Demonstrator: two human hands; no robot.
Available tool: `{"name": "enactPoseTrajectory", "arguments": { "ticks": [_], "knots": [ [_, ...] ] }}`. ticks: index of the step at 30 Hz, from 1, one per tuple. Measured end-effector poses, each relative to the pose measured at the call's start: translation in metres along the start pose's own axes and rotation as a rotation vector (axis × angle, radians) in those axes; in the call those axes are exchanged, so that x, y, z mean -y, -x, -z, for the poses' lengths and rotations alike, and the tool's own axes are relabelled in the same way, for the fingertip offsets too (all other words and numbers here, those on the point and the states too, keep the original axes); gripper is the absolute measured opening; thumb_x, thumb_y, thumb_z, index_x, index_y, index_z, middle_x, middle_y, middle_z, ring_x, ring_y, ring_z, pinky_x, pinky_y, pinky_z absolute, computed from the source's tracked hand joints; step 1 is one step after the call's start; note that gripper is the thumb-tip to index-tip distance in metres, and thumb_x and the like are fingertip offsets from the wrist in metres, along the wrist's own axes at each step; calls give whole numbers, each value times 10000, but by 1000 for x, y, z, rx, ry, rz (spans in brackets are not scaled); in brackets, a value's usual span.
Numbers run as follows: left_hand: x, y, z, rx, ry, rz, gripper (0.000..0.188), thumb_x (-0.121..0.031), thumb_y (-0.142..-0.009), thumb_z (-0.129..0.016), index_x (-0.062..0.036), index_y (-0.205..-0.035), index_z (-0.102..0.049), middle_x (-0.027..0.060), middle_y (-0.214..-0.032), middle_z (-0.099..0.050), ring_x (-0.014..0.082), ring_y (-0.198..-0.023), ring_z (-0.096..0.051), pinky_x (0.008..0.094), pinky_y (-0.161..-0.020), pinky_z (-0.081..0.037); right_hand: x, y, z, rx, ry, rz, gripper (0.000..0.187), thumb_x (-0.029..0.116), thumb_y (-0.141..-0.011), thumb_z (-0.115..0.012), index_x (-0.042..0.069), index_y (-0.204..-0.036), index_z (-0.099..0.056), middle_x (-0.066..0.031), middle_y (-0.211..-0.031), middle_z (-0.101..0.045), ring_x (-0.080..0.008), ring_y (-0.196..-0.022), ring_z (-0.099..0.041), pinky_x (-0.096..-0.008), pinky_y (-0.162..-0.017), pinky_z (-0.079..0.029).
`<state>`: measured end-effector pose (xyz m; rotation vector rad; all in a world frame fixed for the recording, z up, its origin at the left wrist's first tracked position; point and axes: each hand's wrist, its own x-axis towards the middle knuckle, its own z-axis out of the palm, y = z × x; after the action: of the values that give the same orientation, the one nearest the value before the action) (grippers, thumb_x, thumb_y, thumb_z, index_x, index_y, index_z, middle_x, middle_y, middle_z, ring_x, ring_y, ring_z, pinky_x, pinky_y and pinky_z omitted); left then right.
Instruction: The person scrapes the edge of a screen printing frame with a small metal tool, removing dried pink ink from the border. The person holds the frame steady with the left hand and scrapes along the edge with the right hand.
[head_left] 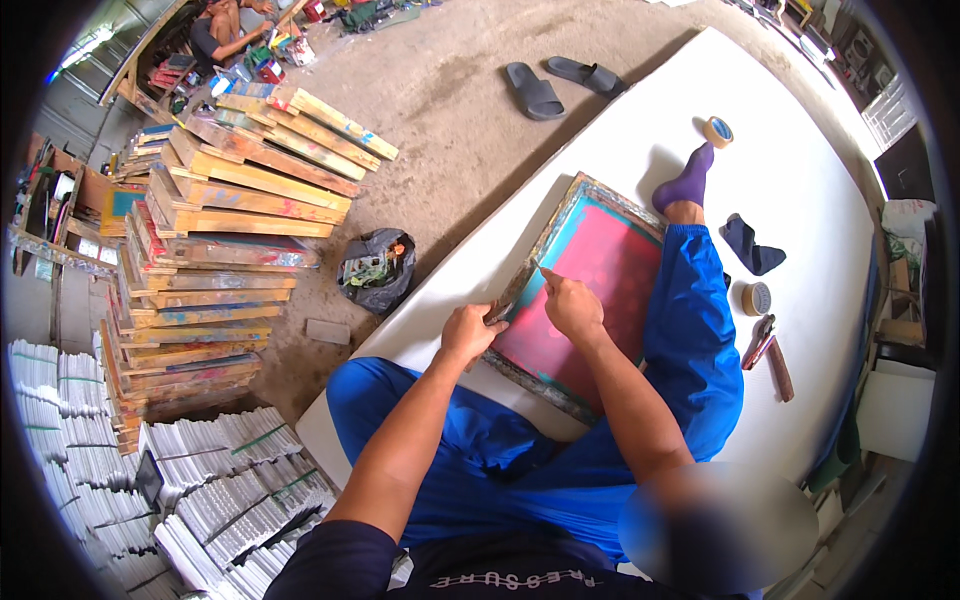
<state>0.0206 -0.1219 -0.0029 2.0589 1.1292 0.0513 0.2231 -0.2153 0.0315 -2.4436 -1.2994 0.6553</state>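
Observation:
A screen-printing frame with red-pink mesh, a teal border and worn, paint-stained wood lies tilted over my lap and the white surface. My left hand is closed on the frame's left edge. Over the mesh near that same edge, my right hand is closed with the index finger stretched toward the teal border. Something thin may show at its fingertip, too small to name. My leg in blue trousers runs along the frame's right side, with a purple sock on the foot.
Rolls of tape, a dark cloth and a wooden-handled tool lie on the white surface. Stacked wooden frames, bundled paper and a black bag stand left. Sandals lie beyond; another person sits far left.

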Motion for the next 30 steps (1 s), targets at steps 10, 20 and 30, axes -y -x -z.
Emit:
{"name": "enactPoseTrajectory", "arguments": {
  "ticks": [10, 20, 30],
  "knots": [
    [-5, 3, 4, 37, 47, -40, 462, -266, -828, -830, -108, -1252, -738, 168, -1074, -764, 367, -1012, -730, 453, -875, -571, 12, 0, -4, 100, 27, -67, 463, 168, -1012, -488, 169, -1468, -568, -261, -1015, -738, -446, -932, -731, -550, -853, -589],
    [-11, 4, 8, 44, -13, 8, 419, -293, -843, -814, -126, -1223, -750, 177, -1060, -761, 382, -1005, -726, 477, -884, -567, 10, 2, 3, 114, 45, -37, 421, 174, -1006, -518, 137, -1407, -639, -285, -1004, -720, -424, -968, -726, -547, -876, -571],
    [-11, 5, 6, 22, -44, 15, 395, -330, -843, -829, -145, -1186, -761, 159, -972, -772, 376, -947, -736, 479, -843, -569, -13, -8, 4, 65, -76, 59, 424, 205, -1016, -525, 195, -1429, -617, -257, -970, -742, -443, -951, -722, -549, -873, -571]
  ]
}}
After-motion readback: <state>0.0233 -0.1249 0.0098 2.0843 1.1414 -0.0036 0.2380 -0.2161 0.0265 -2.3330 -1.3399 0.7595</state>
